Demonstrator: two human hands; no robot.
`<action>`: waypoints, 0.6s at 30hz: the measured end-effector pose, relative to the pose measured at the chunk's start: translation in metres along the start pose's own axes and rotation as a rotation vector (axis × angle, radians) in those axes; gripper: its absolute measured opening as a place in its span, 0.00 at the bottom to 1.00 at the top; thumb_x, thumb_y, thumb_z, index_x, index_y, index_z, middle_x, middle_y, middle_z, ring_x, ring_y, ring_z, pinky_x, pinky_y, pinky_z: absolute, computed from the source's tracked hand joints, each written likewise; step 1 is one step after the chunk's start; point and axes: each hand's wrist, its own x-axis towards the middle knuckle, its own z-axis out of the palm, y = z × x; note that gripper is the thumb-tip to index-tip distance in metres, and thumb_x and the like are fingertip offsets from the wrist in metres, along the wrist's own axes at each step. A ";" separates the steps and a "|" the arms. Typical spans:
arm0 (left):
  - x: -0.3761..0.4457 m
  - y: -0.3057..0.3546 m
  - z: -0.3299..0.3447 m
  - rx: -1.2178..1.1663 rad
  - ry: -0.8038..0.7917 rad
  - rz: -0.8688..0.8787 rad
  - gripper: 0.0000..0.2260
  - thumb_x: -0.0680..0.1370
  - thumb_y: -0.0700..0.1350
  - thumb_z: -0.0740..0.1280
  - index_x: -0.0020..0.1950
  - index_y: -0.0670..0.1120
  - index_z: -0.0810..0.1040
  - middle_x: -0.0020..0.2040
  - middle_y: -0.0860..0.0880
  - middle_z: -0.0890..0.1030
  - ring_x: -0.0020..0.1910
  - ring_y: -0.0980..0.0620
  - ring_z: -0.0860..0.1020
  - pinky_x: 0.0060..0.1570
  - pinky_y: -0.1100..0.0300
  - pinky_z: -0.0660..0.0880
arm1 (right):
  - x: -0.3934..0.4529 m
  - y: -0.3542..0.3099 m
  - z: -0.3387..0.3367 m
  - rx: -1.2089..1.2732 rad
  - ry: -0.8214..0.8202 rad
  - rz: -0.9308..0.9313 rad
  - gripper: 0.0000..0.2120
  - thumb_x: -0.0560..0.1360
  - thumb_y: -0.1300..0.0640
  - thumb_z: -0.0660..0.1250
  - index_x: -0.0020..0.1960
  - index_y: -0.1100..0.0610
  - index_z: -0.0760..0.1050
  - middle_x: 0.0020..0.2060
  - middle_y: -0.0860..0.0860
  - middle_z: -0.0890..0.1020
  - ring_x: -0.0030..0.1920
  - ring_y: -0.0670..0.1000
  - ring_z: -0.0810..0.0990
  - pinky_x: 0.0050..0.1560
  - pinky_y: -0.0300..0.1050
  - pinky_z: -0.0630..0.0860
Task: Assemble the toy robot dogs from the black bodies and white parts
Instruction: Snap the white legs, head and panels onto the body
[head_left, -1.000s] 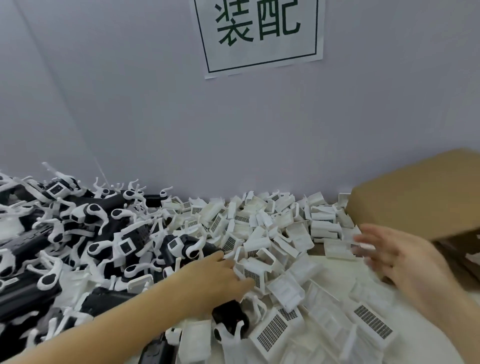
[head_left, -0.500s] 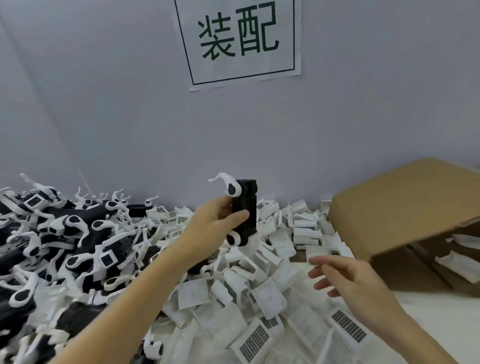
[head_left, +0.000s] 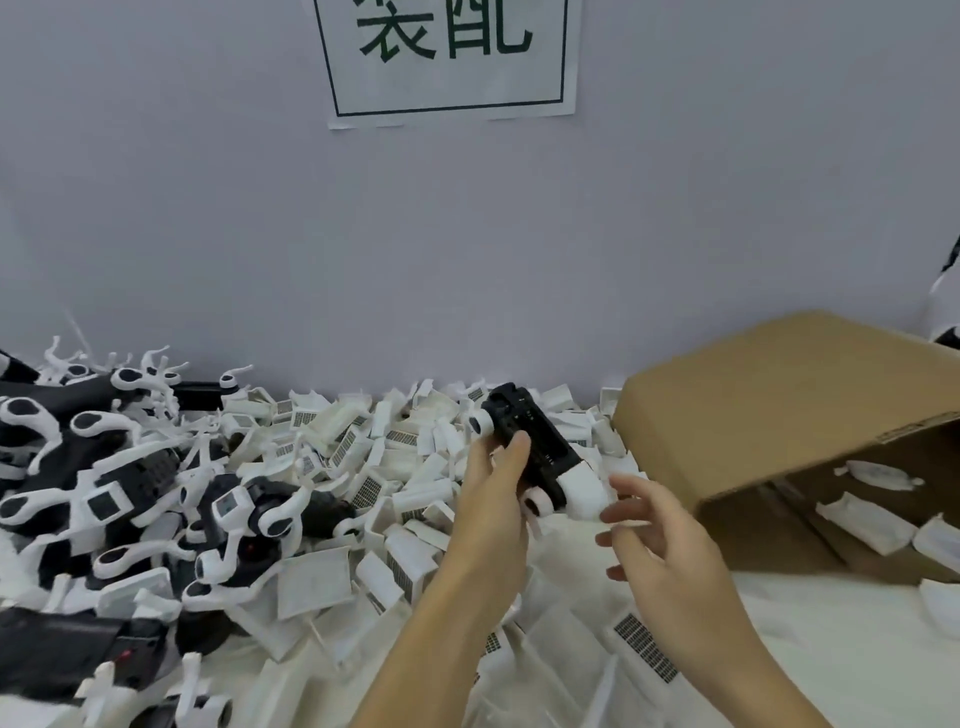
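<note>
My left hand grips a black robot-dog body above the heap, tilted with its far end up and to the left. White round joints show on its side, and a white shell piece sits at its near lower end. My right hand hovers just right of that white piece with fingers spread, holding nothing that I can see. A heap of loose white parts covers the middle of the table. Black bodies with white legs lie piled at the left.
A brown cardboard box lies on its side at the right, its opening toward me with white pieces inside. A grey wall with a paper sign stands close behind the heaps. White table surface shows at the lower right.
My left hand picked a black body out of the heap, lifted it, then brought it down and right, tilted. My right hand moved in beside its white end.
</note>
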 end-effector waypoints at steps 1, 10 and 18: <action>0.003 -0.004 -0.003 0.002 0.003 0.031 0.11 0.82 0.48 0.66 0.65 0.53 0.77 0.57 0.48 0.86 0.56 0.50 0.84 0.53 0.56 0.78 | 0.001 0.003 0.001 -0.006 0.033 0.017 0.16 0.80 0.61 0.63 0.56 0.39 0.74 0.46 0.43 0.82 0.47 0.46 0.83 0.50 0.53 0.81; 0.002 -0.024 -0.006 0.454 -0.144 0.444 0.23 0.71 0.27 0.73 0.50 0.56 0.83 0.48 0.54 0.87 0.49 0.56 0.85 0.46 0.62 0.81 | 0.004 -0.007 0.000 0.575 -0.173 0.449 0.31 0.83 0.42 0.53 0.53 0.67 0.81 0.41 0.67 0.85 0.35 0.62 0.84 0.34 0.48 0.77; 0.001 -0.037 0.003 0.987 -0.350 0.859 0.22 0.78 0.33 0.69 0.68 0.52 0.79 0.70 0.62 0.73 0.73 0.68 0.63 0.73 0.68 0.59 | 0.014 -0.004 -0.027 1.039 -0.251 0.421 0.25 0.78 0.43 0.61 0.62 0.61 0.83 0.55 0.60 0.83 0.49 0.57 0.80 0.44 0.50 0.76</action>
